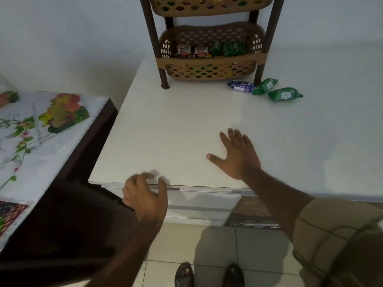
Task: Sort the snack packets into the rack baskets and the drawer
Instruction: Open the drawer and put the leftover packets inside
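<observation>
A brown rack stands at the back of the white cabinet top (pixel 176 129). Its lower basket (pixel 209 59) holds red-and-white and green snack packets; the upper basket (pixel 211 6) holds more. On the top, right of the rack, lie a purple packet (pixel 240 85) and two green packets (pixel 265 86) (pixel 285 94). My right hand (pixel 235 155) rests flat and open on the cabinet top. My left hand (pixel 145 195) is blurred, its fingers curled at the top edge of the drawer front (pixel 199 199); whether it grips the edge is unclear.
A dark table with a flowered cloth (pixel 41 131) stands to the left of the cabinet. A dark chair (pixel 68 220) sits below it. Tiled floor and my sandalled feet (pixel 207 275) are below the drawers.
</observation>
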